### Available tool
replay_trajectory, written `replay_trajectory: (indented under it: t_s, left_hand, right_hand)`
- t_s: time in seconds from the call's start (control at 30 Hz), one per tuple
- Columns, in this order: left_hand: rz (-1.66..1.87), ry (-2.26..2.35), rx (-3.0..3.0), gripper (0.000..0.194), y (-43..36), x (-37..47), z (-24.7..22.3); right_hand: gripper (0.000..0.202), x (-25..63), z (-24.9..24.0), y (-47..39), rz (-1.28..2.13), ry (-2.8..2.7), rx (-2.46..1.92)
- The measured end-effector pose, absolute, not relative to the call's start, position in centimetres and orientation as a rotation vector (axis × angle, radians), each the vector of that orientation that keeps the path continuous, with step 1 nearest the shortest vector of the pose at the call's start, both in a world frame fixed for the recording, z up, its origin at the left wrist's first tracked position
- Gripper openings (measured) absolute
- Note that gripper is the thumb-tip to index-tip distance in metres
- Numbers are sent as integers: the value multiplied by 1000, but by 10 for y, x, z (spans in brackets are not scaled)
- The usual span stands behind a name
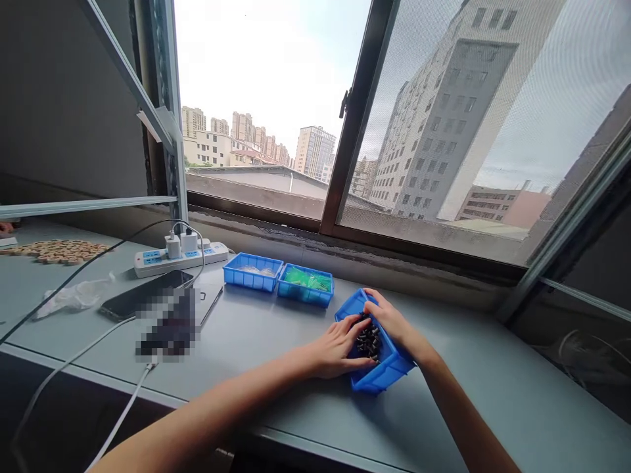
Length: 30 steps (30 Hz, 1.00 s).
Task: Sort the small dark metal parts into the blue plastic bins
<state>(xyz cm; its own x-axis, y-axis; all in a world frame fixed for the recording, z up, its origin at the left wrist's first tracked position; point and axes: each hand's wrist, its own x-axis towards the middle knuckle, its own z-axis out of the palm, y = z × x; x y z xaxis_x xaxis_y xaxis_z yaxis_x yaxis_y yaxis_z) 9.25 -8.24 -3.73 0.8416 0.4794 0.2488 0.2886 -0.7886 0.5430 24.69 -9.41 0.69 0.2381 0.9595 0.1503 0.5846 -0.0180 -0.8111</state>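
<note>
A blue plastic bin (387, 374) stands tilted on the grey table, right of centre, with many small black parts (369, 341) inside. My left hand (340, 348) lies over the bin's left side, its fingers spread across the black parts and the thumb near the front. My right hand (387, 318) grips the bin's far right rim, fingers bent over the edge. Behind and to the left sit two smaller blue bins, one (305, 299) with green items (306, 279), the other (251, 279) with pale clear pieces.
On the left of the table (246, 381) lie a black phone (148, 292), a blurred device (170, 322), white cables and crumpled tissue (73, 295). A power strip (182, 256) and wooden pieces (64, 251) are farther back. A window is behind the table.
</note>
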Motion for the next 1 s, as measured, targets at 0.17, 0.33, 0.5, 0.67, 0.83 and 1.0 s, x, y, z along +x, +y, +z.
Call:
replay_trajectory:
  t_s: [0.17, 0.33, 0.5, 0.67, 0.83, 1.0]
  left_hand:
    - [534, 555, 2523, 78, -81, 93, -41]
    - [555, 522, 2510, 83, -77, 94, -45]
    - [531, 546, 2529, 84, -77, 94, -42]
    - [554, 591, 2576, 84, -77, 94, -43]
    - [574, 624, 2593, 84, -77, 96, -48]
    - [551, 670, 2599, 85, -80, 97, -47]
  right_hand:
    - [54, 247, 6, -94, 515, -1441, -1792]
    - [50, 253, 0, -90, 473, -1426, -1785]
    - [52, 253, 3, -93, 462, -1428, -1820]
    - [50, 246, 14, -99, 389, -1476, -1873]
    - [52, 243, 19, -117, 310, -1492, -1902]
    - [60, 230, -3, -167, 221, -1358, -1782]
